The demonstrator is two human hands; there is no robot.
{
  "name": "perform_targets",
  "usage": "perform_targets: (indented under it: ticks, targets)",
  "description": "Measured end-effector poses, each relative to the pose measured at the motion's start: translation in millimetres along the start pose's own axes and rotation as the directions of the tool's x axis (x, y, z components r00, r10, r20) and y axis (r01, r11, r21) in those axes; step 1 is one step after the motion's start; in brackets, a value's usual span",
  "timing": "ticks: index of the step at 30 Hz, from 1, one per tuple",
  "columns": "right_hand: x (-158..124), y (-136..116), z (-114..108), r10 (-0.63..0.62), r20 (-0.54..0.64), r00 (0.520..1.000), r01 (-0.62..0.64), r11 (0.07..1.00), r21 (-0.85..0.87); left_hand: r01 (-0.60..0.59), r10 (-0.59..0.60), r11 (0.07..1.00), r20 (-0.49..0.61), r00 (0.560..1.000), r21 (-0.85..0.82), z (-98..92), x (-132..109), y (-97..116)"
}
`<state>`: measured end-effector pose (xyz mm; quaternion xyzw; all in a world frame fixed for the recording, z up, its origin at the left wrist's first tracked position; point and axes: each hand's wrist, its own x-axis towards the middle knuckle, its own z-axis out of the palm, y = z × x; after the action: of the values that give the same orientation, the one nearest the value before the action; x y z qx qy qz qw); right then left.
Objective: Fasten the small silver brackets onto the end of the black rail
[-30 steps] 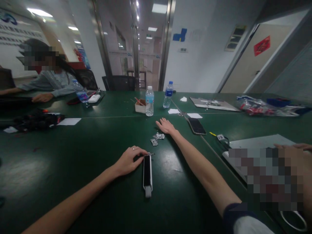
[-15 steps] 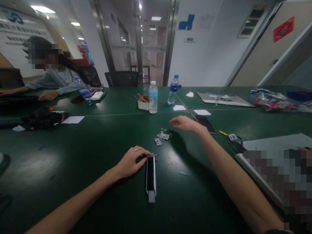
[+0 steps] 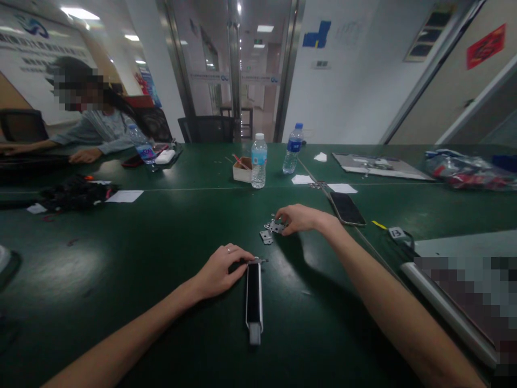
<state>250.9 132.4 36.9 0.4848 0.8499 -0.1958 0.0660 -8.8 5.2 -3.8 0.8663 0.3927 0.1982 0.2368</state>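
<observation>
A slim white-edged device with a black strip along its top lies lengthwise on the table. At its far end is a small metal piece. My left hand, a ring on one finger, has thumb and fingertips closed at that end, on the metal piece. My right hand reaches down over a little pile of metal plates and small rings, its curved fingers and thumb apart around them. Its fingertips partly cover the pile. Another flat metal plate lies just left of it.
A small box and two water bottles, one white-capped and one blue-capped, stand beyond. A phone lies past my right wrist. Silver panel-like equipment is at right. A person sits far left.
My right hand has come down and slightly closer, its fingers now over the metal plates and rings. My left hand keeps its place at the device's end. The view has shifted slightly.
</observation>
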Motion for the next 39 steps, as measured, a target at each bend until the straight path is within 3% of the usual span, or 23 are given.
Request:
perform_targets:
  ticks: [7,14,17,22,29,31,34,36,39]
  targets:
    - [1,-18,7,0.027,-0.015,1.000,-0.029,0.994,-0.107,0.010,-0.010,1.000,0.005,1.000,0.011,-0.4,0,1]
    - [-11,-8,-16,-0.014,-0.181,0.983,0.007,0.999,-0.040,0.007,-0.007,1.000,0.001,1.000,0.004,-0.1,-1,0]
    - [-11,10,-20,0.108,-0.230,0.967,-0.133,0.986,-0.098,-0.002,0.002,1.000,-0.002,1.000,-0.001,-0.3,0,1]
    - [-6,37,-8,0.266,-0.182,0.947,-0.288,0.951,-0.111,0.010,-0.010,1.000,-0.001,1.000,0.008,-0.2,0,2]
    - [-10,41,-6,0.396,-0.241,0.886,-0.433,0.892,-0.128,0.006,-0.005,1.000,-0.003,1.000,0.004,1.1,0,0]
    - [-12,35,-10,0.376,-0.261,0.889,-0.420,0.897,-0.139,0.019,-0.020,1.000,-0.006,1.000,-0.003,1.2,0,0]
    - [-10,25,-12,0.256,-0.243,0.935,-0.294,0.947,-0.132,0.044,-0.044,0.999,0.004,0.999,-0.001,0.6,0,1]
    - [-5,17,-7,0.184,-0.185,0.965,-0.209,0.970,-0.123,0.052,-0.052,0.999,0.012,0.999,0.004,-0.3,0,3]
    - [4,9,3,0.167,-0.081,0.983,-0.177,0.975,-0.137,0.053,-0.053,0.999,0.014,0.999,0.009,-1.4,0,4]
